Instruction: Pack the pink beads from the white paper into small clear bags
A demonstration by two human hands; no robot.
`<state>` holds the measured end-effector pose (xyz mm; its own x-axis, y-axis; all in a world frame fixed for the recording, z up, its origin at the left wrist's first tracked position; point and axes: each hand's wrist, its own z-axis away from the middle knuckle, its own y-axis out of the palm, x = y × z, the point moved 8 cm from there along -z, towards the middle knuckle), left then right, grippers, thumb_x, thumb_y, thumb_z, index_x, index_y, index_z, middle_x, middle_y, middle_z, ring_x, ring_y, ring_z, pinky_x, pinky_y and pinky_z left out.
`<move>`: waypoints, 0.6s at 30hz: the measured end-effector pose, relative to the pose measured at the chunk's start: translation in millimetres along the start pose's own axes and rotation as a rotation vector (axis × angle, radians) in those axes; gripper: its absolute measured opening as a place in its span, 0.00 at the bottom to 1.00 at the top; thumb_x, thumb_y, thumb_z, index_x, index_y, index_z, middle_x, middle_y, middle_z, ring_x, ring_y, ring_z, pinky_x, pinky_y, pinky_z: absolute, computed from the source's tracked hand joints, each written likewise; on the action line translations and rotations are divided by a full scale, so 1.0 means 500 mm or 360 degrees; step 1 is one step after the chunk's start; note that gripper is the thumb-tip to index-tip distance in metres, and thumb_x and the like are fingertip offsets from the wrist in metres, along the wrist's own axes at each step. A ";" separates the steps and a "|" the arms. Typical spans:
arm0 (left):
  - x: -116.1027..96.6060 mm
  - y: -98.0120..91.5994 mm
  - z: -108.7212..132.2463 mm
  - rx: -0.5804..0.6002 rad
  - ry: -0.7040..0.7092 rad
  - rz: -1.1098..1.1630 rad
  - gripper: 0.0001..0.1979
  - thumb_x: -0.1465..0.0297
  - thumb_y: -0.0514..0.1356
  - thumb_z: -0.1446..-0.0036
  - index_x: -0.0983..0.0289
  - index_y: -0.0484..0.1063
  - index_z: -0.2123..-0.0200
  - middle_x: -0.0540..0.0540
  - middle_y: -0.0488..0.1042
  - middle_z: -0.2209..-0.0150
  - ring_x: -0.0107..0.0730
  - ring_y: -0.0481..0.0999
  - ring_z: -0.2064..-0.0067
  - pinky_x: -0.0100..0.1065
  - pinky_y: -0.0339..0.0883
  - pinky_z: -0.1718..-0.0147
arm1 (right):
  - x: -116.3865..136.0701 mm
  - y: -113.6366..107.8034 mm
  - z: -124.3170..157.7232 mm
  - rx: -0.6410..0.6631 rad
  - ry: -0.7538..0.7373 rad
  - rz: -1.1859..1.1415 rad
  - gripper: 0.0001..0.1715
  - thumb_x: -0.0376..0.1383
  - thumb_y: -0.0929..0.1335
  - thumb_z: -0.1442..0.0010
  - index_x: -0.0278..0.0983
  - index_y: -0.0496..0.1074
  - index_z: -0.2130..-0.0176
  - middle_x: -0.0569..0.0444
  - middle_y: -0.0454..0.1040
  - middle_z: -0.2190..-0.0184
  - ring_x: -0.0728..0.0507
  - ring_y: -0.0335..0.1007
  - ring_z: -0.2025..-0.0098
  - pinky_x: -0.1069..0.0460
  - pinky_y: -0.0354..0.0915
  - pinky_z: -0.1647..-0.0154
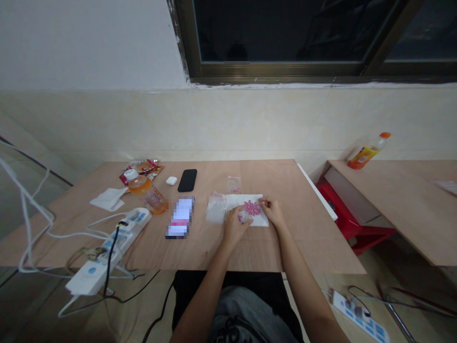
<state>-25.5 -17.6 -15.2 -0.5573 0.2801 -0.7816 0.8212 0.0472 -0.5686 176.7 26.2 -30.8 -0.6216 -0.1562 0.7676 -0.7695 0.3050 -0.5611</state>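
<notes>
Dozens of pink beads (252, 207) are lying in a loose heap on a white paper sheet (260, 220) as I am working over them at a wooden table (314, 233). My left hand (233, 228) is resting half curled at the near edge of the heap, its fingertips (243, 220) touching something see-through that I cannot make out, and I cannot tell whether they have hold of it. My right hand (271, 211) is reaching the far right side of the heap, thumb and fingers drawn close in a pinch, though I cannot tell whether a bead is between them.

A clear plastic bag (216, 207) is lying against the left edge of the paper, and a smaller bag (233, 184) holding a few pink beads is lying just beyond it. Farther left, a black phone (187, 180) and a white earbud case (171, 180) are sitting near a blurred card (180, 217), a tissue (109, 199), snack wrappers (142, 170) and a bottle of orange drink (137, 182) lying on its side. A white power strip (121, 243) is lying at the table's left edge, trailing cords. To the right, a second desk (403, 200) is holding a tilted bottle (369, 151), with a red chair (348, 214) beside it.
</notes>
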 end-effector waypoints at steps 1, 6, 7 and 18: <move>0.001 0.001 0.000 0.0001 0.0003 -0.0005 0.28 0.68 0.69 0.53 0.60 0.67 0.48 0.56 0.73 0.52 0.39 0.70 0.51 0.41 0.64 0.50 | 0.003 0.002 -0.002 0.0006 -0.0012 0.0014 0.15 0.39 0.66 0.46 0.35 0.79 0.65 0.50 0.76 0.74 0.46 0.65 0.75 0.51 0.61 0.69; 0.003 0.002 0.000 -0.0007 0.0033 -0.0022 0.28 0.67 0.68 0.53 0.60 0.67 0.48 0.55 0.73 0.52 0.39 0.70 0.51 0.41 0.64 0.50 | 0.013 0.017 -0.011 0.0062 -0.0063 0.0054 0.13 0.36 0.65 0.46 0.37 0.79 0.65 0.50 0.78 0.71 0.45 0.68 0.72 0.51 0.62 0.66; 0.004 0.002 0.000 -0.0008 0.0032 -0.0022 0.28 0.67 0.68 0.53 0.60 0.67 0.48 0.55 0.73 0.52 0.39 0.70 0.50 0.41 0.64 0.50 | 0.014 0.018 -0.012 0.0074 -0.0069 0.0069 0.13 0.35 0.66 0.46 0.37 0.79 0.66 0.50 0.79 0.70 0.45 0.69 0.72 0.50 0.63 0.65; 0.002 0.002 -0.001 -0.0027 0.0039 -0.0029 0.27 0.67 0.68 0.53 0.61 0.67 0.48 0.56 0.74 0.52 0.39 0.70 0.52 0.40 0.64 0.51 | 0.007 0.027 -0.014 0.0154 -0.0062 -0.0026 0.11 0.33 0.67 0.47 0.40 0.79 0.65 0.50 0.80 0.65 0.43 0.72 0.65 0.46 0.65 0.57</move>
<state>-25.2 -16.5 -16.6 -0.5690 0.3025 -0.7647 0.8132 0.0687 -0.5779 165.3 36.2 -33.5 -0.6128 -0.1975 0.7651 -0.7889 0.2101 -0.5775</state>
